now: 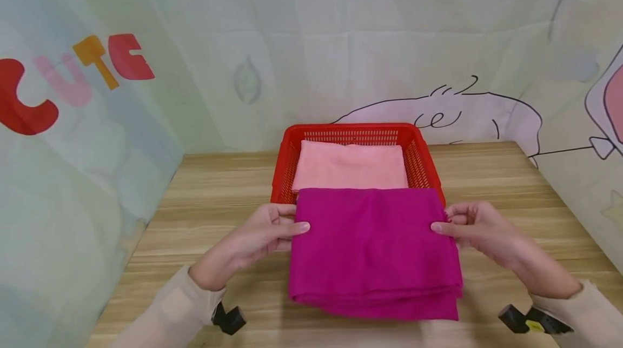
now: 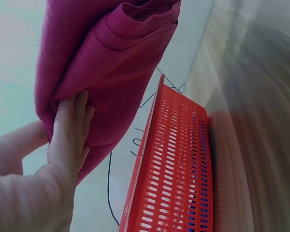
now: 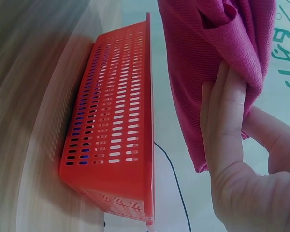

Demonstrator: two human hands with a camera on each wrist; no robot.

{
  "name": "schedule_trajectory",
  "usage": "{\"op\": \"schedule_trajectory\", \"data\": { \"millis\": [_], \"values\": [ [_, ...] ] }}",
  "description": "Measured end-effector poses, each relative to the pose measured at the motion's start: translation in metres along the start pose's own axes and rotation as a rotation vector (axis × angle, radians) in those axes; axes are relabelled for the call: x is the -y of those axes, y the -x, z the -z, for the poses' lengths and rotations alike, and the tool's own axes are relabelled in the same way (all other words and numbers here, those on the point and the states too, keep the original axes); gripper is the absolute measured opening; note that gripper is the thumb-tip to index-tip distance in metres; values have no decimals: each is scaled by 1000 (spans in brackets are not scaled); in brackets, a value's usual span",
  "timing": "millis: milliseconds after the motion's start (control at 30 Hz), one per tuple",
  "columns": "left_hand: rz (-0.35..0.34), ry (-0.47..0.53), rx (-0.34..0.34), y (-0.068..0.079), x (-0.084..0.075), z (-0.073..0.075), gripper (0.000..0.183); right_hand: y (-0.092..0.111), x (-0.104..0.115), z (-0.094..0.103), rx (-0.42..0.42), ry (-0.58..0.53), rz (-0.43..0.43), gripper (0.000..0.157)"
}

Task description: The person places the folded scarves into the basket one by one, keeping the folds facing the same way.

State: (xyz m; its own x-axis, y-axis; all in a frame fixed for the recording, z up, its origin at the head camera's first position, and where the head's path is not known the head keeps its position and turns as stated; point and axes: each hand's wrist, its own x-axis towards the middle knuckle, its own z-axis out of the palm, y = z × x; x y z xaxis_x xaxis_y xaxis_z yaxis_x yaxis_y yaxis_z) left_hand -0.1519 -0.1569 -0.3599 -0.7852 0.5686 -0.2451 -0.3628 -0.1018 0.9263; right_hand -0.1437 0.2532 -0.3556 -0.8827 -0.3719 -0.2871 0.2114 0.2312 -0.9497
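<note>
A folded magenta cloth (image 1: pixel 375 245) hangs between my two hands, in front of and above the near side of a red plastic basket (image 1: pixel 284 169). My left hand (image 1: pixel 263 232) pinches its left edge, thumb on top and fingers underneath. On the opposite edge, my right hand (image 1: pixel 479 226) pinches the cloth the same way. Both wrist views show the fingers under the folded layers, with the cloth raised higher than the basket rim (image 3: pixel 149 96). Inside the basket lies a folded pink cloth (image 1: pixel 350 167); its near part is hidden behind the magenta one.
The basket stands on a wood-grain table (image 1: pixel 219 186) close to the back wall. A printed curtain (image 1: pixel 302 56) hangs behind and along both sides. Blue shows through the lower slots of the basket's side (image 2: pixel 203 169). Each sleeve carries a small black device (image 1: pixel 229 320).
</note>
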Motion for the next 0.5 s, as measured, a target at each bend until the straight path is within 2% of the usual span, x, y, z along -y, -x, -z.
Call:
{"op": "schedule_trajectory", "data": {
  "millis": [167, 500],
  "values": [
    [-3, 7, 10, -2, -3, 0, 51, -2, 3, 1, 16, -5, 20, 12],
    [-6, -1, 18, -10, -10, 0, 51, -5, 9, 7, 8, -3, 2, 5]
  ]
}}
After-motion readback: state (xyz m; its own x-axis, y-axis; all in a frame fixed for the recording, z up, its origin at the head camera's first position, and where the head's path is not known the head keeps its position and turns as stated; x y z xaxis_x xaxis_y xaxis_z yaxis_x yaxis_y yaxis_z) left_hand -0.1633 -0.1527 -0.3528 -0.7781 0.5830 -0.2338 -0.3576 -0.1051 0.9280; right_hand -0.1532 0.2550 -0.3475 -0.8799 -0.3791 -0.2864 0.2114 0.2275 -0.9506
